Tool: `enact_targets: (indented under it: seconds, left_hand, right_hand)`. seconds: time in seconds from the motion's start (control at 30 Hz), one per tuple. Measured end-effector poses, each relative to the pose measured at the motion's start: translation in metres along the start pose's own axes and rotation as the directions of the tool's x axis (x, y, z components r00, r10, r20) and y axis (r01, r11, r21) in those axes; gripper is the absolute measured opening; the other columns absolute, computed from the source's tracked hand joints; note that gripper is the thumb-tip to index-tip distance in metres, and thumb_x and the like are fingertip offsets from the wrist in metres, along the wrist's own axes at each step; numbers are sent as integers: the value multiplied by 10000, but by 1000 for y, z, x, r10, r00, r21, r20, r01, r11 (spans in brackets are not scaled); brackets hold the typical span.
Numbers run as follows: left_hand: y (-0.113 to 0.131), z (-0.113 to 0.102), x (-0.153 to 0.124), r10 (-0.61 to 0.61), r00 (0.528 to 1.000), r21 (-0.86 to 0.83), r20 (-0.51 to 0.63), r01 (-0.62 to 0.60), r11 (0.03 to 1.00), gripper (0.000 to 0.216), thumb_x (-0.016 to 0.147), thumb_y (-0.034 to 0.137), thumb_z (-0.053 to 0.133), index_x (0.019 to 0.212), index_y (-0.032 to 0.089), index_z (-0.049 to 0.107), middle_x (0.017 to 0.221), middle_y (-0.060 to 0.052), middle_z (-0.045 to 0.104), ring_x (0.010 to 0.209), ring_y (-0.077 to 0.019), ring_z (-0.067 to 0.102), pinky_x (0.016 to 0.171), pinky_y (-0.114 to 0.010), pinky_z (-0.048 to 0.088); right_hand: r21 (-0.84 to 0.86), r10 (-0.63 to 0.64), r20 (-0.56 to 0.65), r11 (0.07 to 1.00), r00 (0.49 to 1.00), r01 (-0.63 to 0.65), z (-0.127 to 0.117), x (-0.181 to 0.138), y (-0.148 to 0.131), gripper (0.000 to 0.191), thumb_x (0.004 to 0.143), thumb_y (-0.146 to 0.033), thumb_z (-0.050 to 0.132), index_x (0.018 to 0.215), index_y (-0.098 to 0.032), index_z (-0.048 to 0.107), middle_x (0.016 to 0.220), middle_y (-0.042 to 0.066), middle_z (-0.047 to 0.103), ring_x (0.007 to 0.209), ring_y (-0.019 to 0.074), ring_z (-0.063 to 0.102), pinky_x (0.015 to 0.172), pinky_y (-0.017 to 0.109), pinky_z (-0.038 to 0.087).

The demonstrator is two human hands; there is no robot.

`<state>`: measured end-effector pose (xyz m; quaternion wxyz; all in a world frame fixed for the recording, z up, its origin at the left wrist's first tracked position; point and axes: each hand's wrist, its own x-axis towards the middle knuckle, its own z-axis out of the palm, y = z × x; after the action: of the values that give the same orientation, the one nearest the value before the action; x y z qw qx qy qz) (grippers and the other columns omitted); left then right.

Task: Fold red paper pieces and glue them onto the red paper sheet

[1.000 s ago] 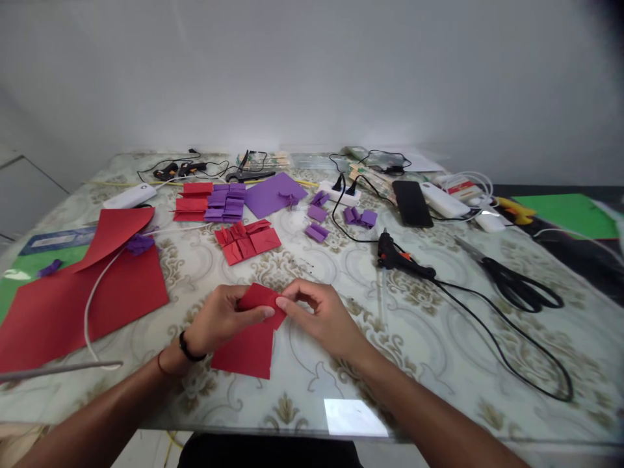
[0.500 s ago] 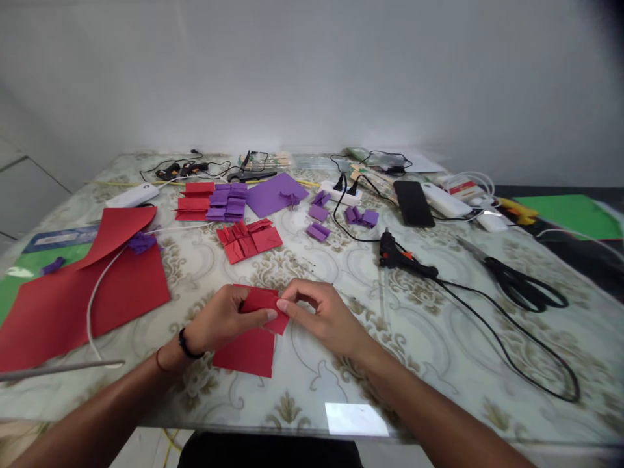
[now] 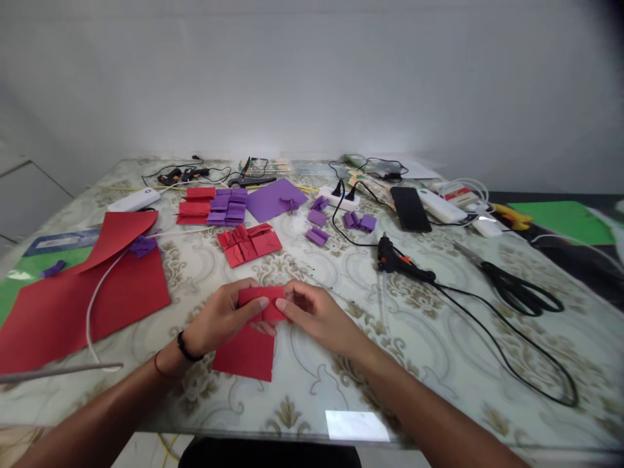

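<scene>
A small folded piece of red paper (image 3: 258, 296) is pinched between both hands above the table. My left hand (image 3: 228, 314) grips its left side, thumb across the front and fingers behind. On its right side, my right hand (image 3: 312, 312) holds it with the thumb pressed near the middle. Beneath my left hand lies a flat red paper square (image 3: 246, 354), partly hidden. Just beyond the hands rests a folded red paper piece (image 3: 249, 244) with raised flaps. Farther back, a red folded stack (image 3: 195, 211) touches a purple folded stack (image 3: 228, 207).
Large red sheets (image 3: 131, 286) spread on the left under a white cable. A black glue gun (image 3: 402, 260) and scissors (image 3: 517, 286) lie to the right, the gun's cord looping forward. Behind are purple paper pieces (image 3: 318, 235), a power strip (image 3: 338, 197) and a phone (image 3: 411, 209).
The red paper in my hands has turned from slanted to nearly level and now looks like a narrower folded strip. Both thumbs have come to its front face.
</scene>
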<state>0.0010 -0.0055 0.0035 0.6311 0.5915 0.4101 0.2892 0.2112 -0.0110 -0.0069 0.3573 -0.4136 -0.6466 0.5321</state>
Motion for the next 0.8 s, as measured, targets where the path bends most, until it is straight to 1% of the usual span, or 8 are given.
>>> enact_targets:
  seconds: [0.07, 0.13, 0.23, 0.33, 0.43, 0.57, 0.67, 0.8]
  left_hand:
    - [-1, 2, 0, 1, 1000, -41, -14, -2, 999, 279, 949, 432, 653, 935, 167, 568, 794, -76, 802, 747, -245, 802, 700, -315, 621]
    - [-1, 3, 0, -4, 1000, -32, -15, 4, 999, 289, 953, 440, 646, 913, 171, 548, 777, -73, 794, 733, -247, 802, 672, -304, 614]
    - [-1, 4, 0, -14, 1000, 3, 4, 14, 1000, 298, 954, 458, 636, 911, 179, 543, 790, -68, 795, 738, -247, 803, 653, -292, 604]
    - [-2, 2, 0, -17, 999, -2, 35, 17, 1000, 306, 948, 471, 637, 911, 182, 543, 845, -81, 799, 771, -260, 805, 670, -313, 610]
    - [-3, 0, 1, -24, 998, 1, 50, 24, 1000, 295, 950, 461, 634, 911, 183, 543, 862, -86, 798, 790, -268, 805, 683, -326, 611]
    - [-3, -3, 1, -34, 998, 54, 46, 31, 998, 288, 943, 454, 646, 905, 180, 569, 866, -83, 796, 797, -263, 802, 672, -302, 592]
    - [-2, -3, 1, -37, 999, 80, 34, 34, 996, 295, 935, 463, 653, 906, 179, 583, 878, -80, 795, 800, -262, 802, 660, -288, 580]
    - [-2, -1, 2, -46, 999, 81, 10, 45, 996, 289, 922, 457, 668, 885, 191, 564, 835, -69, 802, 796, -262, 800, 657, -288, 580]
  right_hand:
    - [28, 32, 38, 999, 999, -33, 1, 0, 1, 407, 906, -553, 651, 736, -194, 563, 663, -27, 527, 615, 130, 482, 579, 254, 401]
    - [52, 63, 56, 997, 996, -66, 3, 0, 3, 432, 879, -585, 673, 723, -192, 580, 653, -19, 555, 610, 136, 496, 572, 260, 417]
    - [91, 83, 93, 992, 992, -92, 3, 0, 4, 430, 870, -593, 681, 756, -183, 620, 682, -4, 604, 626, 144, 525, 603, 275, 451]
    - [98, 87, 127, 990, 988, -100, 2, 0, 5, 408, 888, -573, 671, 798, -175, 650, 721, 10, 635, 638, 147, 540, 609, 278, 463]
    - [48, 74, 103, 996, 992, -79, 1, -1, 6, 377, 895, -549, 675, 803, -184, 673, 694, 7, 639, 631, 154, 549, 574, 268, 461]
    - [-28, 49, 76, 998, 996, -47, -1, -1, 8, 347, 901, -516, 681, 790, -187, 681, 649, -5, 621, 615, 155, 547, 552, 258, 453]
    - [-48, 48, 81, 998, 996, -44, -1, -1, 10, 342, 907, -504, 677, 786, -184, 677, 647, -5, 620, 612, 154, 547, 555, 256, 450]
    - [-40, 70, 103, 997, 992, -66, -1, 0, 9, 357, 902, -521, 675, 786, -184, 670, 671, 1, 639, 610, 154, 555, 558, 256, 449]
